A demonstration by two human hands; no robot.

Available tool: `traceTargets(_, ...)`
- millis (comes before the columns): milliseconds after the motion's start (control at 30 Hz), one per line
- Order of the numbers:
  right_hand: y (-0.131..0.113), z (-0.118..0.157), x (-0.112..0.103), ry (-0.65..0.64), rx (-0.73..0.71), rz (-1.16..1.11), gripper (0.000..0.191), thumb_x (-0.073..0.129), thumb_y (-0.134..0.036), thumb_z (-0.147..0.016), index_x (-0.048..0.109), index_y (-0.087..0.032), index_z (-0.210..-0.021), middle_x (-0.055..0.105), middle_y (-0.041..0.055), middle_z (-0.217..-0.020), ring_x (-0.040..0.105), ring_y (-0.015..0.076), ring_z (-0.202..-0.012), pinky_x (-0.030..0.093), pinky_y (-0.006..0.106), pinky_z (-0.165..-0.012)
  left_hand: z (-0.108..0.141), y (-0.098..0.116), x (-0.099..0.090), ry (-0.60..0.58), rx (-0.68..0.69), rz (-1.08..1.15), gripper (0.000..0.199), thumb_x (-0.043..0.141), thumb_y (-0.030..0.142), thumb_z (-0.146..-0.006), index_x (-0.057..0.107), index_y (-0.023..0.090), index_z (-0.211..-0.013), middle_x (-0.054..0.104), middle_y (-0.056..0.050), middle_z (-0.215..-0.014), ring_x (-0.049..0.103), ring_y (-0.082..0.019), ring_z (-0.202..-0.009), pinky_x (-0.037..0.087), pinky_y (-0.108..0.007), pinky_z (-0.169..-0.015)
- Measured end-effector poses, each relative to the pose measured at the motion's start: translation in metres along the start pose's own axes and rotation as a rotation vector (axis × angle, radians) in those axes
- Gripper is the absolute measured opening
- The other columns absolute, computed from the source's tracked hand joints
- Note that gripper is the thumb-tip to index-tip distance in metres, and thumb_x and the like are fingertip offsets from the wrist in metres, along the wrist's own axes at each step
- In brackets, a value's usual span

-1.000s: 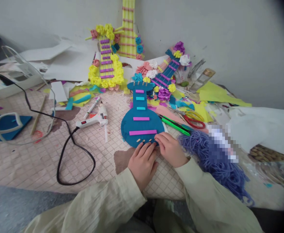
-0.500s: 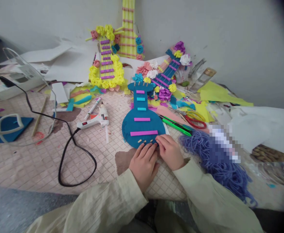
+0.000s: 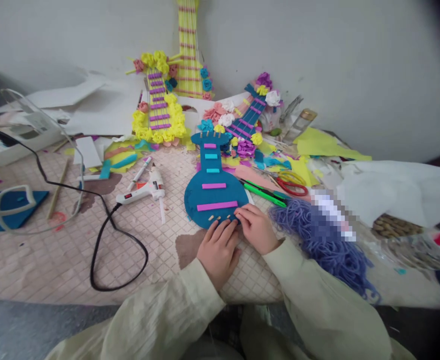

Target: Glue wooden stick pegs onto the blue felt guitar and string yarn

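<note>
this looks like a crafting spot against a plain grey wall (image 3: 340, 65); whether home or workshop, i cannot tell. the cloth-covered table (image 3: 65, 267) carries a glue gun (image 3: 142, 192), scissors (image 3: 297, 193), a tangle of purple yarn (image 3: 323, 250), bright scraps (image 3: 125, 161) and several small guitar-shaped pieces (image 3: 214, 195), most of them trimmed with crinkled flowers (image 3: 173, 106).

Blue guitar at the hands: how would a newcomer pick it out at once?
On the patterned table cover, find the left hand and right hand side by side. Both touch the round lower end of the blue guitar. Unlike the flower-trimmed guitars behind it, this one shows no flowers.
</note>
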State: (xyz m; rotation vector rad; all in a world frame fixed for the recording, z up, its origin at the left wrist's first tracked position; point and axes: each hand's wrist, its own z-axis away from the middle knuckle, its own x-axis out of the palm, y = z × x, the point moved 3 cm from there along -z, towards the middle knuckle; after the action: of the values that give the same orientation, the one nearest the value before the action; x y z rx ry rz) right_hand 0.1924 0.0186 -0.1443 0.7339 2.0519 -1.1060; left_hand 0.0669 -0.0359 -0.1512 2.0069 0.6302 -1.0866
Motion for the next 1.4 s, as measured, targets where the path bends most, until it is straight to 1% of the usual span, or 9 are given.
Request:
traceTargets(233,0.001,-0.005,-0.015,-0.029,0.064,-0.139,0.018,0.048,-0.02,-0.081,0.065,-0.018,-0.087,0.063,0.0059,-0.083,0.056,0.0147,-0.067,0.046,0.028,-0.065,-0.001,-0.001,-0.006,0.048,0.067,0.004,0.029,0.046,0.02,-0.079,0.057,0.015,-0.105,0.051,-0.009,-0.126,0.042,-0.023,-0.12,0.032,-0.047,-0.102)
traceTargets(433,0.012,0.003,-0.031,0.051,0.328,-0.294,0.019,0.054,-0.034,-0.076,0.064,-0.018,-0.08,0.064,0.0056,-0.074,0.055,0.0156,-0.059,0.046,0.031,-0.061,0.007,0.003,-0.033,0.208,0.125,0.107,0.026,0.046,0.012,-0.078,0.058,0.019,-0.101,0.064,-0.006,-0.102,0.054,-0.019,-0.102,0.046,-0.038,-0.086)
traceTargets(533,0.019,0.011,-0.027,0.012,0.519,-0.471,0.026,0.054,-0.041,-0.074,0.06,-0.017,-0.082,0.064,0.0051,-0.067,0.057,0.0164,-0.051,0.046,0.031,-0.049,0.012,0.0,-0.047,0.245,0.096,0.117,0.023,0.047,0.013,-0.078,0.058,0.018,-0.098,0.065,-0.005,-0.093,0.057,-0.018,-0.092,0.048,-0.035,-0.078)
traceTargets(633,0.018,0.012,-0.02,-0.031,0.666,-0.691,0.033,0.055,-0.045,-0.072,0.056,-0.017,-0.089,0.065,0.006,-0.073,0.061,0.0167,-0.054,0.047,0.028,-0.045,0.011,-0.007,-0.057,0.259,0.08,0.056,0.023,0.049,0.014,-0.078,0.058,0.018,-0.099,0.064,-0.006,-0.096,0.056,-0.02,-0.092,0.047,-0.036,-0.079)
traceTargets(733,0.013,0.006,-0.011,-0.084,0.751,-0.862,0.032,0.06,-0.046,-0.067,0.056,-0.015,-0.076,0.062,0.0035,-0.068,0.058,0.0119,-0.05,0.045,0.024,-0.043,0.004,-0.014,-0.062,0.267,0.084,-0.02,0.027,0.051,0.017,-0.077,0.056,0.017,-0.104,0.062,-0.007,-0.102,0.055,-0.021,-0.095,0.045,-0.037,-0.081)
traceTargets(867,0.005,-0.009,-0.002,-0.177,0.806,-0.995,0.036,0.065,-0.047,-0.061,0.049,-0.015,-0.057,0.049,-0.0039,-0.049,0.044,0.0057,-0.035,0.029,0.017,-0.029,-0.008,-0.023,-0.061,0.22,0.041,-0.102,0.038,0.054,0.022,-0.076,0.05,0.018,-0.113,0.059,-0.009,-0.109,0.052,-0.024,-0.1,0.043,-0.04,-0.083)
traceTargets(1033,-0.021,-0.033,-0.016,-0.114,0.736,-1.083,0.036,0.064,-0.045,-0.065,0.044,-0.016,-0.055,0.043,-0.0067,-0.046,0.038,0.0032,-0.033,0.023,0.015,-0.028,-0.024,-0.032,-0.066,0.209,-0.014,-0.107,0.059,0.057,0.025,-0.073,0.035,0.018,-0.128,0.052,-0.012,-0.12,0.048,-0.027,-0.108,0.041,-0.043,-0.088)
traceTargets(1233,-0.054,-0.051,-0.043,0.06,0.37,-1.215,0.028,0.056,-0.043,-0.075,0.053,-0.017,-0.067,0.053,-0.0035,-0.059,0.046,0.0043,-0.037,0.026,0.017,-0.03,-0.037,-0.029,-0.096,0.496,0.021,0.015,0.054,0.053,0.016,-0.076,0.035,0.023,-0.127,0.058,-0.008,-0.111,0.054,-0.019,-0.101,0.044,-0.035,-0.087)
traceTargets(1400,-0.064,-0.056,-0.035,0.156,0.196,-1.231,0.017,0.064,-0.029,-0.07,0.054,-0.019,-0.078,0.055,-0.005,-0.062,0.053,0.0071,-0.042,0.035,0.018,-0.033,-0.036,-0.027,-0.112,0.535,-0.095,0.179,0.055,0.056,0.017,-0.074,0.036,0.022,-0.125,0.063,-0.005,-0.102,0.059,-0.017,-0.092,0.046,-0.034,-0.083)
